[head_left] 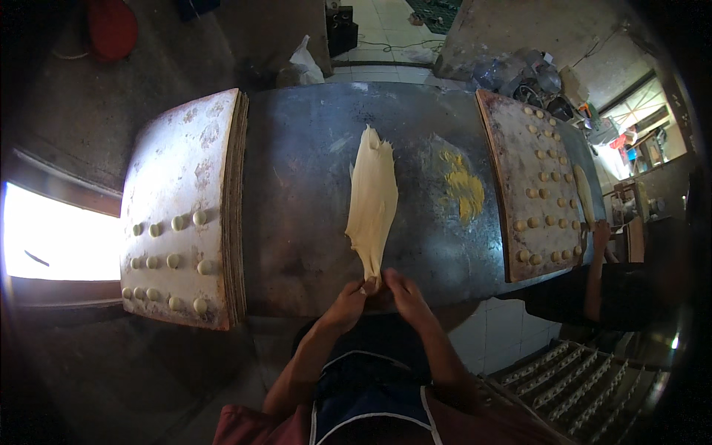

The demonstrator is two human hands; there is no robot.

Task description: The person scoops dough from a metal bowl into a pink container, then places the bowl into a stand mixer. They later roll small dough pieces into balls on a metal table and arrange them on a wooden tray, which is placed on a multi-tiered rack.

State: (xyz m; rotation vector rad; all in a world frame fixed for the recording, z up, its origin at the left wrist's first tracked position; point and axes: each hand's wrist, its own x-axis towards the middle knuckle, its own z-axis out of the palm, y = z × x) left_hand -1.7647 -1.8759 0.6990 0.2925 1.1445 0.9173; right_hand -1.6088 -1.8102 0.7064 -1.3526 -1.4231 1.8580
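Note:
A long, pale piece of dough (374,193) lies stretched on the dark metal table (297,222), its far end ragged and its near end drawn thin. At that near end, by the table's front edge, my left hand (345,305) is closed on the dough from the left. My right hand (409,299) grips the same end from the right, its fingertips partly hidden. A yellow smear (465,189), like fat or paste, is on the tabletop to the right of the dough.
On the left, a stack of boards (182,156) bears rows of small dough balls. Another board (508,170) with dough balls lies on the right. Beyond it, another person's hand (602,233) is near a strip of dough (584,194). A slatted rack (578,386) stands lower right.

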